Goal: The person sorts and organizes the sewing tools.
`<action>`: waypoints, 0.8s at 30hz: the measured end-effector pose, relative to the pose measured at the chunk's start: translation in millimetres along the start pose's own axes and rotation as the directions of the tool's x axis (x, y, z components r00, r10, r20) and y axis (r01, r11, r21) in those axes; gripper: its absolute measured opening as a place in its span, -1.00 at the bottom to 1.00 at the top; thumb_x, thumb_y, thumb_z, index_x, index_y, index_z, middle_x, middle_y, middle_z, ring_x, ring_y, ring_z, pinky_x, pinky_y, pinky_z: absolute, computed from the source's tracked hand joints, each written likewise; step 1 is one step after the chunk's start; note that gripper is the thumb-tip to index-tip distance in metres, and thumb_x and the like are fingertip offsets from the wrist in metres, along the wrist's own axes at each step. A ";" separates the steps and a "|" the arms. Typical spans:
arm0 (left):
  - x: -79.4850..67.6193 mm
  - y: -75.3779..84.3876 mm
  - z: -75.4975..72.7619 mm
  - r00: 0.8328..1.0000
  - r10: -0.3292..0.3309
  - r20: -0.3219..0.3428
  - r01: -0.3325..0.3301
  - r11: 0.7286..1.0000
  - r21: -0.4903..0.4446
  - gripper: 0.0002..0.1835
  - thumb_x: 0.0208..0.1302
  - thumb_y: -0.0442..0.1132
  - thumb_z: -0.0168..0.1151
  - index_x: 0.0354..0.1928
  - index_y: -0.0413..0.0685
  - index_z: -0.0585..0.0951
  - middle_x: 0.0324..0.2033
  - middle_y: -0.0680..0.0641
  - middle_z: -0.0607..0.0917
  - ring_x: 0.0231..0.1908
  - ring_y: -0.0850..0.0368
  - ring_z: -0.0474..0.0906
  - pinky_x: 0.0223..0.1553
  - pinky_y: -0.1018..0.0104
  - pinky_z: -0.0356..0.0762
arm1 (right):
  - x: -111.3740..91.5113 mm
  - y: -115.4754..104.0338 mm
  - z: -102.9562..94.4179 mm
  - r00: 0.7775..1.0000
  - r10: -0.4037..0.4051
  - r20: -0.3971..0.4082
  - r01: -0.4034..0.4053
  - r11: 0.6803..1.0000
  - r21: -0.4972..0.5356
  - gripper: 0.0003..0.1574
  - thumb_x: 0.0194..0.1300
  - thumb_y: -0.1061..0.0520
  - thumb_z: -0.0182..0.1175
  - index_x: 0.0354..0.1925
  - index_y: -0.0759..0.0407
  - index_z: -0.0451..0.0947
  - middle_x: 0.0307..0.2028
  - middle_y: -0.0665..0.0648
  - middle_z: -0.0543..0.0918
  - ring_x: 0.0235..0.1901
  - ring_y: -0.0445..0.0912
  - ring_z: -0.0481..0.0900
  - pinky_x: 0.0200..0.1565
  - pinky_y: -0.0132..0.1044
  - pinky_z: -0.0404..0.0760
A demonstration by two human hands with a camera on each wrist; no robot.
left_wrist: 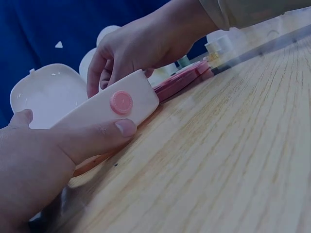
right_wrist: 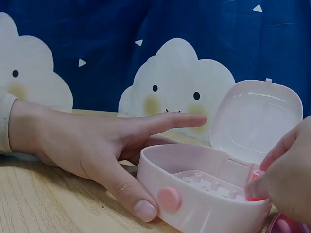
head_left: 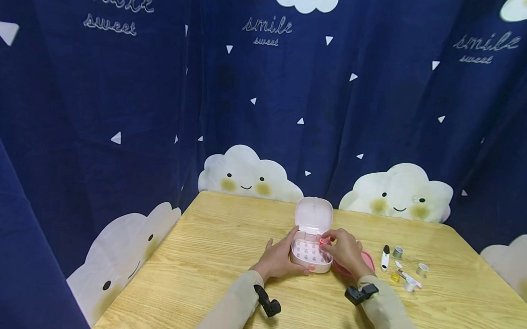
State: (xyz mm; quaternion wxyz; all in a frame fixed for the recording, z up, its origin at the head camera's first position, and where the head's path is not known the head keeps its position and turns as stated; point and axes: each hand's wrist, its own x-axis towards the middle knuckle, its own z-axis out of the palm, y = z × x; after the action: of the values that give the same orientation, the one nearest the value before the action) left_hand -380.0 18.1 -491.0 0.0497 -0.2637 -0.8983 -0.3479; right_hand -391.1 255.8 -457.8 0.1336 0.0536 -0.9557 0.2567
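Observation:
A pale pink sewing box (head_left: 300, 265) stands on the table, its lid (head_left: 314, 214) raised at the back and rows of small pegs (right_wrist: 214, 185) inside. My left hand (head_left: 278, 258) holds the box at its left side, thumb along the front beside the round pink button (left_wrist: 121, 102). In the right wrist view the left index finger stretches out above the rim. Over the box's right part, my right hand (head_left: 346, 248) pinches a small red thread spool (right_wrist: 254, 195) between thumb and fingers, low inside the wall. The fingers hide part of the spool.
A darker pink tray (head_left: 367, 259) lies right of the box, partly beneath the right forearm. Farther right are a black-and-white tool (head_left: 385, 259), a grey-green spool (head_left: 398, 252), a yellow spool (head_left: 395, 276), a white spool (head_left: 422, 270) and other small pieces. A blue curtain (head_left: 265, 111) hangs behind the table.

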 end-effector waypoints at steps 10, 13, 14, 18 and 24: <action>-1.7 3.7 -2.5 1.000 -0.013 0.010 0.014 1.000 -0.007 0.42 -0.12 0.37 0.62 0.68 0.27 -0.08 0.54 0.12 0.28 0.41 0.14 0.34 0.47 -0.32 -0.19 | 0.7 -2.3 -0.3 1.000 0.026 0.012 -0.026 1.000 -0.006 -0.66 0.19 0.09 0.56 -0.05 0.08 0.77 -0.19 0.12 0.63 -0.14 0.09 0.54 -0.07 0.20 0.31; -2.0 4.5 -3.0 1.000 -0.017 0.011 0.017 1.000 -0.012 0.41 -0.11 0.37 0.61 0.68 0.28 -0.08 0.54 0.11 0.28 0.42 0.13 0.34 0.48 -0.31 -0.20 | 0.8 -2.6 -0.7 1.000 0.027 0.008 -0.027 1.000 -0.008 -0.66 0.18 0.09 0.56 -0.06 0.08 0.77 -0.20 0.12 0.63 -0.15 0.09 0.54 -0.07 0.20 0.32; -2.1 4.8 -3.2 1.000 -0.018 0.011 0.018 1.000 -0.012 0.41 -0.11 0.37 0.61 0.68 0.28 -0.08 0.54 0.11 0.28 0.42 0.13 0.34 0.48 -0.31 -0.20 | 0.8 -2.8 -0.9 1.000 0.026 0.007 -0.026 1.000 -0.007 -0.66 0.18 0.09 0.56 -0.06 0.08 0.77 -0.20 0.11 0.63 -0.16 0.08 0.54 -0.07 0.20 0.32; -2.5 5.5 -3.5 1.000 -0.019 0.010 0.019 1.000 -0.010 0.41 -0.11 0.38 0.61 0.68 0.27 -0.08 0.55 0.13 0.27 0.42 0.14 0.33 0.48 -0.32 -0.20 | 1.4 -1.9 -0.6 1.000 0.022 0.008 -0.022 1.000 -0.005 -0.67 0.18 0.09 0.56 -0.07 0.08 0.77 -0.22 0.11 0.62 -0.17 0.08 0.54 -0.08 0.20 0.32; -2.5 5.2 -3.2 1.000 -0.019 0.013 0.019 1.000 0.001 0.41 -0.10 0.38 0.60 0.68 0.25 -0.08 0.55 0.14 0.25 0.42 0.14 0.32 0.47 -0.32 -0.20 | 2.0 -1.2 0.2 1.000 0.015 0.008 -0.015 1.000 0.001 -0.69 0.17 0.09 0.56 -0.09 0.06 0.78 -0.22 0.10 0.62 -0.18 0.08 0.54 -0.09 0.17 0.31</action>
State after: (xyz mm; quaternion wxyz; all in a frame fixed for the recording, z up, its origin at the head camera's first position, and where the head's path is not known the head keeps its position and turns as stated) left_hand -375.5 18.1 -486.2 0.0407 -0.2577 -0.9011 -0.3463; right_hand -392.9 254.6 -456.8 0.1280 0.0474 -0.9564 0.2581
